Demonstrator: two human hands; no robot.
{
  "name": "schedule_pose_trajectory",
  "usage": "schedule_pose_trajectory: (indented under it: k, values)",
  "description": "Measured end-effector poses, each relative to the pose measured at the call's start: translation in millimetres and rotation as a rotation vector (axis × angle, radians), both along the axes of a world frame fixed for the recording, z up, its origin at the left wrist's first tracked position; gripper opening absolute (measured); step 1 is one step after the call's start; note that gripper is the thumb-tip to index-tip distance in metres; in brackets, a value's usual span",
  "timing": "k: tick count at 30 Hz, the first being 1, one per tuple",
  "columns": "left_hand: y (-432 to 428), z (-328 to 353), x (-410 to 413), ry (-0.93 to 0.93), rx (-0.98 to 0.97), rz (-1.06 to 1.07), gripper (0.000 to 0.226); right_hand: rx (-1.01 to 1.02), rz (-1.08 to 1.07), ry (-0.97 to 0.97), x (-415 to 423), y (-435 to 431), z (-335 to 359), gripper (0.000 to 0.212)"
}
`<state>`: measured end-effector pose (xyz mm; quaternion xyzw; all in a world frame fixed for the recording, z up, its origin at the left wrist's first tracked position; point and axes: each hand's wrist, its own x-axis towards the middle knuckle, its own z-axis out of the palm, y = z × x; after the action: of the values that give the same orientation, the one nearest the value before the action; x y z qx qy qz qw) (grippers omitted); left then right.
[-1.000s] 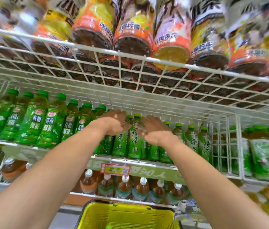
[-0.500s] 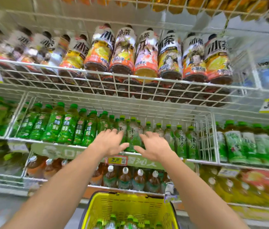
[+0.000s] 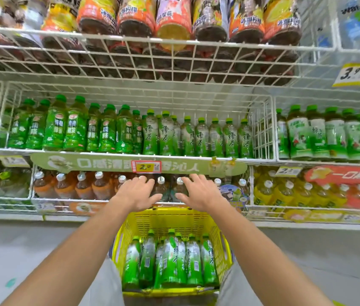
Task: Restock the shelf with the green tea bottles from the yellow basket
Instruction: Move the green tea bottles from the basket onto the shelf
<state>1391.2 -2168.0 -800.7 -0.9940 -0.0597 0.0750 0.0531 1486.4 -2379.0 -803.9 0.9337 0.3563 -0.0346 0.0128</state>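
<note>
Wire shelf [image 3: 263,160] behind, left grip [image 3: 138,193] and right grip [image 3: 196,194] spread empty, green tea bottles [image 3: 170,261] in yellow basket [image 3: 223,250] below.

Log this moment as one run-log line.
left hand: open, empty | right hand: open, empty | green tea bottles: several in yellow basket | step: no bottle picked yet

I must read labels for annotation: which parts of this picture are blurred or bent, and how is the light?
Head view: green tea bottles in the yellow basket are sharp; top shelf bottles at left are smeared; wire shelf rails bow toward the edges; light is even, without hard shadows.
</note>
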Motion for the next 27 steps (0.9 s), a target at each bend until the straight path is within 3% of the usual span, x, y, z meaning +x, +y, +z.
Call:
schedule_pose_trajectory:
  k: [13,27]
  values:
    - [17.1,-177.2,-31.5,0.362,-0.229,0.190,0.073,-0.145,-0.107,0.353,-37.5,-3.4,-170.1,0.074]
    - [41.7,-286.1,-9.7,0.414,-0.380,0.406,0.045,-0.125,-0.112,0.451,-27.1,23.9,-258.4,0.062]
